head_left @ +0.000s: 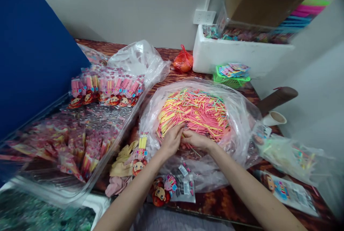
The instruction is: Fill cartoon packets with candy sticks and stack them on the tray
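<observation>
A large clear plastic bag (pixel 242 116) lies open on the table, filled with a heap of thin pink, yellow and green sticks (pixel 196 111). Both my hands meet at the near edge of that heap. My left hand (pixel 172 139) is curled with its fingers closed on a bunch of sticks. My right hand (pixel 196 139) touches it from the right, fingers closed round the same bunch. A filled cartoon packet (pixel 141 152) with yellow sticks lies just left of my left wrist. Empty printed packets (pixel 174 188) lie under my forearms.
A clear tray (pixel 67 191) at left holds many filled packets (pixel 107 91). Behind stand a white foam box (pixel 242 55), a green basket (pixel 231 78), an orange bag (pixel 183 62) and a crumpled clear bag (pixel 139 59). A paper cup (pixel 274 118) and more packets (pixel 290 188) sit at right.
</observation>
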A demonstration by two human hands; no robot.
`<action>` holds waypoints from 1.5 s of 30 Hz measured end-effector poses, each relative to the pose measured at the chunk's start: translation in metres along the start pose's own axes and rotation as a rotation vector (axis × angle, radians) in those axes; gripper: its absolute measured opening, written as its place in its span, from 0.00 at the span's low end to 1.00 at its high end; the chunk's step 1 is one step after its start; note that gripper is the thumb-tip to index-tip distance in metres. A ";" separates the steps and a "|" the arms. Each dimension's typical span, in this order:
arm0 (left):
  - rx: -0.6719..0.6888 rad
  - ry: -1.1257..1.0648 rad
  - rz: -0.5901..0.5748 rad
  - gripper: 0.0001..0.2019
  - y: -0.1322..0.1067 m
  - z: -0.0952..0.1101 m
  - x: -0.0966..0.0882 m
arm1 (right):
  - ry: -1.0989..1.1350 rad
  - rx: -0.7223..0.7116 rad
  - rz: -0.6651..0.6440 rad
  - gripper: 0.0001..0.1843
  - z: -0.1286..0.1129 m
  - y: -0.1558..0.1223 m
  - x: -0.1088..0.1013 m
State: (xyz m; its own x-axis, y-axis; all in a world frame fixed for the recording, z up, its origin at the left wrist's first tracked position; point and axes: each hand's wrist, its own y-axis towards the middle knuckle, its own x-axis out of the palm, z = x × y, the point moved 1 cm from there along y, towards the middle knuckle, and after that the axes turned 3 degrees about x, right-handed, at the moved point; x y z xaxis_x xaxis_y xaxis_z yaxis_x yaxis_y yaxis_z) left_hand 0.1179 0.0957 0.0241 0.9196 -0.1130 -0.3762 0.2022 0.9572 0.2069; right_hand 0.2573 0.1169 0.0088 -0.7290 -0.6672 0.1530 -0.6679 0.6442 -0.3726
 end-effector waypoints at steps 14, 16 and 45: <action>-0.001 0.099 0.104 0.19 -0.052 0.021 -0.028 | -0.205 -0.331 0.468 0.07 0.033 -0.028 0.040; 0.126 0.197 -0.047 0.24 -0.055 0.026 -0.015 | -0.204 -0.364 0.476 0.08 0.036 -0.026 0.042; 0.055 0.533 -0.040 0.13 -0.127 0.004 -0.019 | -0.255 -0.375 0.536 0.10 0.039 -0.043 0.045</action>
State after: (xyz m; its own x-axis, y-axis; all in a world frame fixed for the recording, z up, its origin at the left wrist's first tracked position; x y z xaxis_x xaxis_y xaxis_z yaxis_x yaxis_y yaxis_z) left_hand 0.0765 -0.0247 0.0085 0.6156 0.0158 -0.7879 0.2639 0.9380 0.2250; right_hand 0.2586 0.0443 -0.0043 -0.9449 -0.2588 -0.2005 -0.2664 0.9638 0.0112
